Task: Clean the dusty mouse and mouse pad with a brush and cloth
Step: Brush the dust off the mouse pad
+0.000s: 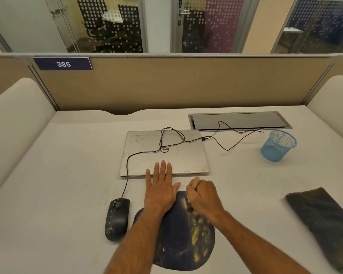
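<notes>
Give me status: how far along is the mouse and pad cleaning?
Early. Nothing looks finished. In hand: right hand grips the brush on the mouse pad, left hand flat, holding the pad's far edge. Yellow dust still streaks the pad's right side. Left: the mouse still speckled, and the cloth lies untouched at right.

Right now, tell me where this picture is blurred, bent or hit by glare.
Head view: wide-angle bend curves the partition top and desk edges; the brush tip in the right hand smears with motion; the glass behind shows hazy reflections; lighting is soft, the left hand sharp.
</notes>
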### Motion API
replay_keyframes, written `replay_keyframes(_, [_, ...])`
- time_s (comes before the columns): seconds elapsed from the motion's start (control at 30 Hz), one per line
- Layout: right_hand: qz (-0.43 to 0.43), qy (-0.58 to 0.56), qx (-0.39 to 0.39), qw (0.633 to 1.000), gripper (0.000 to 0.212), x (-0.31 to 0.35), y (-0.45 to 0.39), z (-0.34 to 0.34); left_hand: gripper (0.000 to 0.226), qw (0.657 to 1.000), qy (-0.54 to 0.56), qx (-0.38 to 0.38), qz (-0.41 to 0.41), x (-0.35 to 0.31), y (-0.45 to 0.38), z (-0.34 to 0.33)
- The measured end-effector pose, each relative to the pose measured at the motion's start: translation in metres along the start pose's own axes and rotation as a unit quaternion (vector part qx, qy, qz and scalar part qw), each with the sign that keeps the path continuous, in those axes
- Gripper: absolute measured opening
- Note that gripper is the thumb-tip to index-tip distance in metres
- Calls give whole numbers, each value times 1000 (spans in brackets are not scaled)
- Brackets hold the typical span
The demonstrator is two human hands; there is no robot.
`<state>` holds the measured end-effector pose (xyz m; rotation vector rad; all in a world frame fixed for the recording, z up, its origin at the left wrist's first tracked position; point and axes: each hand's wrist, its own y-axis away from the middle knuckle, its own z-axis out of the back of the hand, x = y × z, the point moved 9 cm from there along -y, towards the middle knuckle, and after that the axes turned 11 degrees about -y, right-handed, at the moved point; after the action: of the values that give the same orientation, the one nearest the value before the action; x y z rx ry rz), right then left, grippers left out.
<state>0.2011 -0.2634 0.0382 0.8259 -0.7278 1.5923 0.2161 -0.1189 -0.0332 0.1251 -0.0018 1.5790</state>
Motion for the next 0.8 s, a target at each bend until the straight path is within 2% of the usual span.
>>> replay_keyframes(0.17, [30,-48,-62,997,42,8,1,13,71,1000,3,-4,-1,0,0,1])
replay_keyframes(0.3, [14,-17,-3,1000,40,7,5,-2,71,1000,10,-4,-2,0,1,1])
replay_keyframes(0.4, [-15,-14,3,1000,44,-2,3,-4,72,1000,3,-7,1,0,1,2])
replay_keyframes(0.57, [7,-61,-85,995,44,3,3,13,71,1000,8,-9,1,0,0,1])
replay_keyframes(0.7, [-1,-25,-23,999,41,0,3,0,72,1000,8,-14,1,0,0,-1])
replay_keyframes(0.8, [-22,-22,-21,999,44,-5,2,1,72,1000,5,-13,2,0,-1,-1])
